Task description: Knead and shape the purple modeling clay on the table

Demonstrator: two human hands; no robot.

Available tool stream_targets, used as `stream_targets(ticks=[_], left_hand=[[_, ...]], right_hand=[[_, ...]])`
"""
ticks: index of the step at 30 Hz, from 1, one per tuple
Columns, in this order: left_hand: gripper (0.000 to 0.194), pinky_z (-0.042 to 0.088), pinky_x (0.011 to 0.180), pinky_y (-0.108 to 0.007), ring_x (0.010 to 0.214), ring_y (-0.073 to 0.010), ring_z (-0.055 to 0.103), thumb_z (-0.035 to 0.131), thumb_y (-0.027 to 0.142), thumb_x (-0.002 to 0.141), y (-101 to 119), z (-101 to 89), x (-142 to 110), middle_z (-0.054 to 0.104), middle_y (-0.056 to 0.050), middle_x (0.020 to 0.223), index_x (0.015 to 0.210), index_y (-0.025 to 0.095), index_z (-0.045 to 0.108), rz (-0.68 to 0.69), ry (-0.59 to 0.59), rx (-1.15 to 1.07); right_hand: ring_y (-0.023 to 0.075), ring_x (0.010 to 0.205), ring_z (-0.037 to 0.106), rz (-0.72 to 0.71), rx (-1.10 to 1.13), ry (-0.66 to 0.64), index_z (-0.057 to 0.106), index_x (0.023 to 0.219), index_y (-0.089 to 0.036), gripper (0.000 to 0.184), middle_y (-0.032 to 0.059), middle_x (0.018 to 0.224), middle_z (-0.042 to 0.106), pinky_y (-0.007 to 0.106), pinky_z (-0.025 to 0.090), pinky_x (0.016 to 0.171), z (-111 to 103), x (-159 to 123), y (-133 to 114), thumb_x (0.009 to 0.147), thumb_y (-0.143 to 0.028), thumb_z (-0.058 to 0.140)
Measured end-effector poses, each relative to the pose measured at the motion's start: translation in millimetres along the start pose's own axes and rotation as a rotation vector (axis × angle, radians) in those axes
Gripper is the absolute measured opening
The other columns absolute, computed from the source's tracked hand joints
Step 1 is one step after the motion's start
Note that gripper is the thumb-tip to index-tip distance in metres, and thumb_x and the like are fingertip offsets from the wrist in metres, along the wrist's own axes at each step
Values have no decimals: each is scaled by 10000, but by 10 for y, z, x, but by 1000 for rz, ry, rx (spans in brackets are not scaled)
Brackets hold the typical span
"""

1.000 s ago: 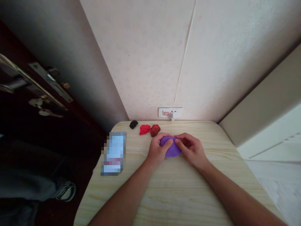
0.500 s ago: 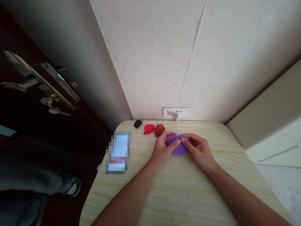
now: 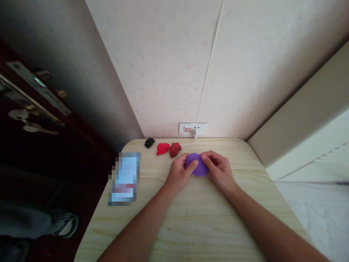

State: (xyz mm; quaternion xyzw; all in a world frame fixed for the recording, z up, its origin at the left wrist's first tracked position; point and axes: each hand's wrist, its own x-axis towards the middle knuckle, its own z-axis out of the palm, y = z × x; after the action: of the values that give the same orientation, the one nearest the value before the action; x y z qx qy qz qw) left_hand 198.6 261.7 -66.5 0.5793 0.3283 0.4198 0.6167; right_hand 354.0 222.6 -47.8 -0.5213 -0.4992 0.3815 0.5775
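A flat, roundish purple piece of modelling clay point(image 3: 199, 169) is held between my two hands, just above the wooden table. My left hand point(image 3: 181, 171) grips its left side, thumb pressed on the upper face and fingers behind it. My right hand point(image 3: 218, 168) pinches its upper right edge between thumb and fingers. Beyond my left hand lie a dark red lump of clay point(image 3: 175, 149), a bright red lump point(image 3: 163, 149) and a small black lump point(image 3: 149, 142), in a row near the table's back edge.
A phone-like slab point(image 3: 125, 178), blurred by pixelation, lies at the table's point(image 3: 191, 225) left side. A wall socket point(image 3: 193, 128) with a plug sits just above the back edge. Left stands a dark door with keys point(image 3: 32, 127); a person's shoe point(image 3: 65, 225) is below. A pale cabinet point(image 3: 308, 120) stands right.
My right thumb has shifted from the middle of the purple clay to its upper right edge, baring more of its face. My left hand keeps its hold. The camera view has swung somewhat.
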Motion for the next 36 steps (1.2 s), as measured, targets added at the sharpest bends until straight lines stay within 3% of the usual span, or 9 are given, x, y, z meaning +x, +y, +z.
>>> stream_targets(ticks=[6, 13, 17, 23, 28, 33, 36], left_hand=[[344, 457, 630, -245, 692, -147, 583, 706, 468, 853, -8, 2, -12, 660, -26, 791, 929, 133, 695, -25, -14, 44], [354, 467, 646, -251, 717, -155, 601, 710, 462, 850, 21, 7, 9, 678, -34, 823, 974, 130, 697, -25, 9, -6], [325, 440, 621, -240, 696, -145, 574, 687, 454, 873, -3, 0, 2, 654, -23, 794, 941, 137, 693, 5, 22, 58], [303, 433, 637, -232, 710, -136, 555, 676, 442, 886, 8, -13, 7, 625, -12, 792, 928, 142, 681, 25, 73, 31], [292, 450, 662, -236, 737, -143, 564, 672, 439, 891, 9, -11, 15, 629, -14, 822, 936, 150, 674, 33, 85, 20], [276, 471, 688, -238, 758, -146, 587, 678, 421, 891, 3, -18, 16, 640, -13, 828, 947, 151, 679, 48, 116, 12], [285, 488, 697, -237, 758, -142, 604, 692, 417, 883, 8, -11, 20, 656, -16, 831, 962, 143, 686, 34, 125, -22]], right_hand=[[127, 598, 509, -15, -30, -18, 754, 739, -159, 307, 9, 658, 614, 248, 408, 547, -8, 11, 8, 835, -451, 747], [122, 597, 512, 45, 66, -52, 759, 774, -167, 297, 10, 681, 638, 241, 403, 545, 4, 13, 12, 804, -461, 779], [118, 591, 484, 8, 37, 11, 754, 710, -164, 306, 4, 653, 598, 239, 369, 522, -6, 19, 50, 816, -450, 772], [136, 611, 550, 111, 164, -73, 782, 819, -180, 295, 15, 683, 669, 246, 440, 562, -23, 38, 75, 833, -474, 753], [125, 544, 525, 101, 174, -14, 783, 769, -171, 292, 14, 638, 670, 240, 433, 503, -16, 36, 76, 799, -462, 789], [131, 542, 548, 146, 180, -80, 788, 794, -168, 318, 17, 639, 684, 247, 453, 518, -23, 36, 61, 810, -485, 776], [132, 527, 537, 135, 154, -33, 795, 777, -159, 330, 19, 621, 682, 250, 443, 503, -21, 43, 70, 789, -488, 793]])
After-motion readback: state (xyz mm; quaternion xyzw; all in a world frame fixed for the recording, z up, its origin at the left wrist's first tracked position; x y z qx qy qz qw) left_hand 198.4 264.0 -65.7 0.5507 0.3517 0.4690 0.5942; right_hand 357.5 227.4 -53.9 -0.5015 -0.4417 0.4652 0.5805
